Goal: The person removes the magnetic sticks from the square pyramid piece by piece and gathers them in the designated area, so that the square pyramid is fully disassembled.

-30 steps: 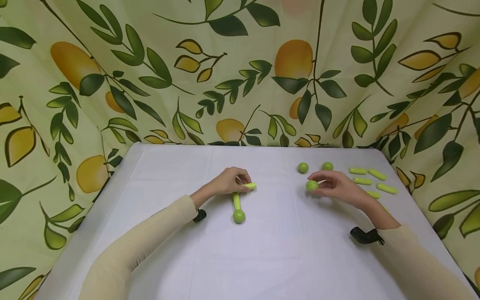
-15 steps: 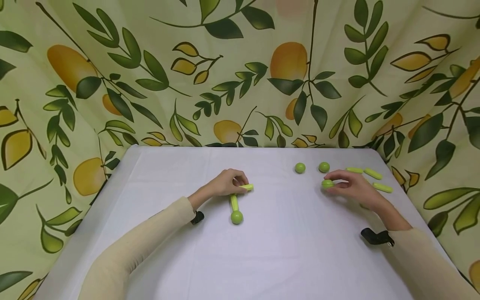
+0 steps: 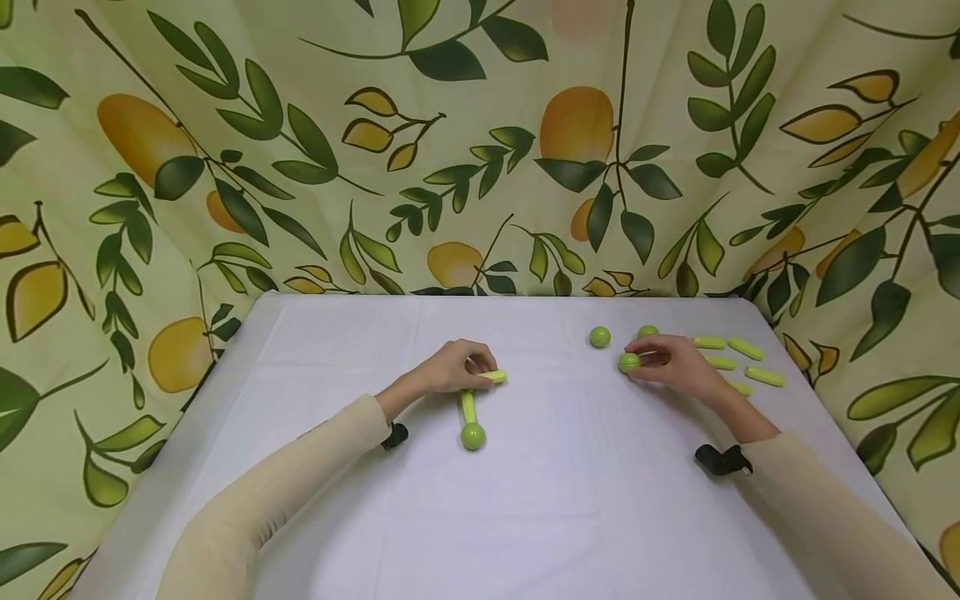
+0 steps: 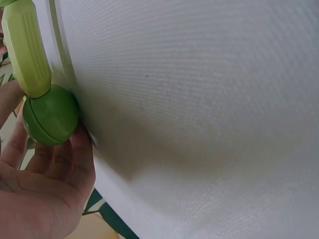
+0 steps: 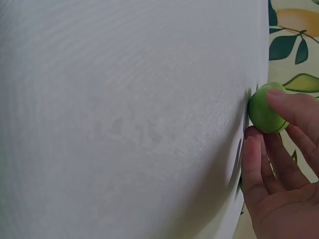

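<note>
In the head view my left hand (image 3: 457, 365) holds a joined piece of light green plastic rods and balls on the table. One rod (image 3: 495, 377) sticks out to the right from under its fingers. Another rod (image 3: 468, 407) runs toward me and ends in a green ball (image 3: 472, 436). The corner where they meet is hidden by the hand. In the left wrist view, a ribbed rod (image 4: 27, 50) meets a seamed ball (image 4: 55, 115). My right hand (image 3: 671, 364) pinches a loose green ball (image 5: 266, 110) between thumb and fingers, close to the tabletop.
Two more green balls lie toward the back: one ball (image 3: 600, 337) left of the right hand, another ball (image 3: 648, 332) partly behind it. Several loose rods (image 3: 765, 377) lie at the right. A patterned curtain (image 3: 480, 150) stands behind the white table (image 3: 570, 500).
My right hand moved right with its ball toward the rods, then came back left. The left hand and its joined piece stay in place.
</note>
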### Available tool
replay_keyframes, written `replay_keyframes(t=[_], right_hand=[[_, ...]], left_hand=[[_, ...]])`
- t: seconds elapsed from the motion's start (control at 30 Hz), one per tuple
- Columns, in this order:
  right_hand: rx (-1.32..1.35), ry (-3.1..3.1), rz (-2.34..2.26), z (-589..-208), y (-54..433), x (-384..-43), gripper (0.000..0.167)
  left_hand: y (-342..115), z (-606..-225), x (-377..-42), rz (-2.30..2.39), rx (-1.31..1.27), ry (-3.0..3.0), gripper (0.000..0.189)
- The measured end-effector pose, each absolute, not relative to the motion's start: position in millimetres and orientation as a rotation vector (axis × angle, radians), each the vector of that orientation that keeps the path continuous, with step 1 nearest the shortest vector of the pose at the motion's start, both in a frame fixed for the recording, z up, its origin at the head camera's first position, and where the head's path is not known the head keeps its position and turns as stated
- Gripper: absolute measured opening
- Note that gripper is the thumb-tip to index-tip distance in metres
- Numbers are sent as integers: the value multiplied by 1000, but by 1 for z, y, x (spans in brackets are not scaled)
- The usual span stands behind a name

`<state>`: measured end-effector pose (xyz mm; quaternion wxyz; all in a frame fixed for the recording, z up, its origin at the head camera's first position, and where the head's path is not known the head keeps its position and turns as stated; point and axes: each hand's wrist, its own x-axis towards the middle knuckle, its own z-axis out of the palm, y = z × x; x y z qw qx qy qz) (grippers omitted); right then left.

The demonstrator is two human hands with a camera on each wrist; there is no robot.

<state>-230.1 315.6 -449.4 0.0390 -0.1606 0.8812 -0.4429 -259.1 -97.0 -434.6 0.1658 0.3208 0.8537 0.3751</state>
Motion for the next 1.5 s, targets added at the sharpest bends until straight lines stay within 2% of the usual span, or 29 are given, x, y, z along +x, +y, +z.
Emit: replay_keyframes(t=[0.4, 0.7, 0.97, 1.13, 1.5], right_hand=[[-498, 2679, -1338, -448, 315, -233, 44], [-440, 2672, -1440, -432, 314, -226, 45], [-611, 2520, -1628, -431, 274, -230, 38], [-723, 2424, -1595, -437, 241, -236, 38], [-797, 2313, -1540, -450, 196, -245, 34]], left_hand=[[-96, -434, -259, 1028, 910, 2424, 15], [-95, -434, -259, 1018, 939, 2412, 17], [-81, -435, -258, 1026, 979, 2400, 16], [-77, -435, -257, 1006, 961, 2422, 15], [-103, -433, -252, 977, 811, 2458, 25]])
